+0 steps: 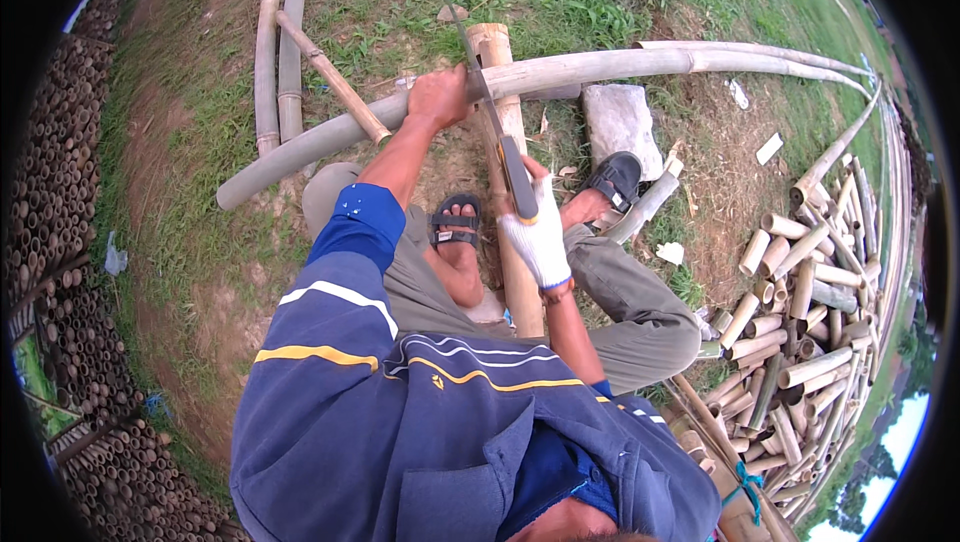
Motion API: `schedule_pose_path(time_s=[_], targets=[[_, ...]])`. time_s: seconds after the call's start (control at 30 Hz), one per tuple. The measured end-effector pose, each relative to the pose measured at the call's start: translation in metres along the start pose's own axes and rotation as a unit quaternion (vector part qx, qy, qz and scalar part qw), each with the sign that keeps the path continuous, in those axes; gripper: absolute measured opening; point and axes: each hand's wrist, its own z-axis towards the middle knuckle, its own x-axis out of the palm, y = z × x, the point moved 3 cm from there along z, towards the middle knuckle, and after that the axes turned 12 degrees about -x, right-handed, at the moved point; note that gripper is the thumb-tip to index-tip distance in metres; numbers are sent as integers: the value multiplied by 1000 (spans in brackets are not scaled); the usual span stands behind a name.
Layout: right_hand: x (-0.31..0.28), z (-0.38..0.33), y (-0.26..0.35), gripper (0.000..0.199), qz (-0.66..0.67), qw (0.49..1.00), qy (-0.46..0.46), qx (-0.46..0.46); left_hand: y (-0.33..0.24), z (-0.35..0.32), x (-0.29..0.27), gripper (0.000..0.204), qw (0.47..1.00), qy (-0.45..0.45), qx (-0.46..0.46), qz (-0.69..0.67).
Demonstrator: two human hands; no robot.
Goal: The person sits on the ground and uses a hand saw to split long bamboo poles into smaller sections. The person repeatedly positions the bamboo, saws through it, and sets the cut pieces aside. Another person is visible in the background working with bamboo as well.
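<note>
Right hand (540, 242) curled round saw handle (517, 182), left hand (438, 98) over bamboo pole (590, 66)

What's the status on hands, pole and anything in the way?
Left hand gripping bamboo pole; gloved right hand on saw handle. Pole lies across bamboo log, saw crossing it. Left hand close beside blade; cut depth unclear.

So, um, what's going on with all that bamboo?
The gloved right hand holds a handsaw, its blade across a long bamboo pole. The bare left hand steadies the pole beside the blade. That pole rests across a bamboo log, and cut bamboo pieces lie heaped on the right.
</note>
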Motion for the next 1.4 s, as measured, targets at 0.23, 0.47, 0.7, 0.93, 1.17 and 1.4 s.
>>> schedule_pose_path(time_s=[0.23, 0.47, 0.7, 0.93, 1.17, 1.4], targets=[[-59, -162, 79, 77, -61, 996, 2, 67, -8, -10, 4, 49, 1000, 3, -6, -15], [19, 73, -34, 65, 8, 999, -23, -44, -12, 0, 11, 60, 1000, -10, -12, -17], [4, -6, -27, 67, -6, 999, -9, -30, 2, 4, -7, 56, 1000, -7, -10, 6], [-56, -148, 53, 68, -36, 999, 15, 34, -3, -11, 11, 50, 1000, -12, -5, -11], [24, 95, -50, 61, -1, 994, -23, -103, -19, -2, 1, 52, 999, 9, 6, -31], [-1, -16, -23, 70, -23, 999, 25, -3, 8, -4, 0, 53, 1000, 19, -7, -10]])
